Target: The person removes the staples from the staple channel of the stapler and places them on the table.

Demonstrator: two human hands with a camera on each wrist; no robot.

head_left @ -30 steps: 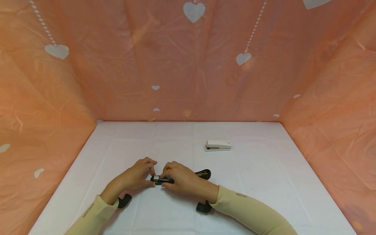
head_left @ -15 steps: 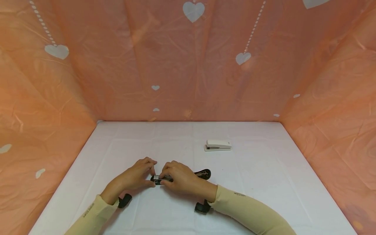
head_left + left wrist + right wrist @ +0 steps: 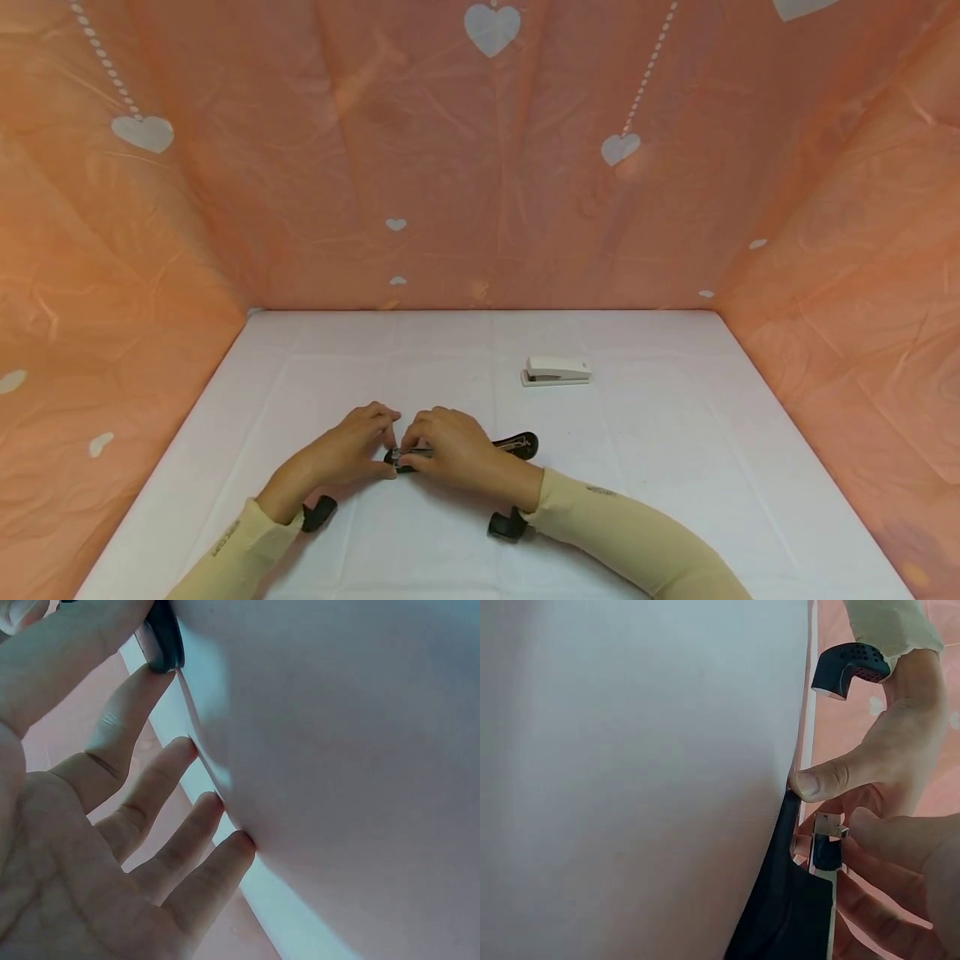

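Observation:
A black stapler (image 3: 519,444) lies on the white table, swung open, with its long upper arm reaching to the right under my right hand. My left hand (image 3: 347,446) pinches the front tip of its base between thumb and index finger; the other fingers are spread, resting on the table. My right hand (image 3: 459,450) bends over the stapler's middle. In the right wrist view its thumb (image 3: 877,832) presses by the metal front end of the magazine (image 3: 827,825), with the fingers along the other side. A small shiny bit sits at that thumb tip; what it is cannot be told.
Farther back on the table (image 3: 660,417) stands a white stapler (image 3: 557,372). Black wrist-worn devices (image 3: 319,512) hang below both wrists. Orange sheeting with white hearts (image 3: 492,30) walls the table's back and sides.
My right hand has slid left along the black stapler, its thumb and fingers now covering the metal front end seen before. My left hand and the white stapler have stayed in place.

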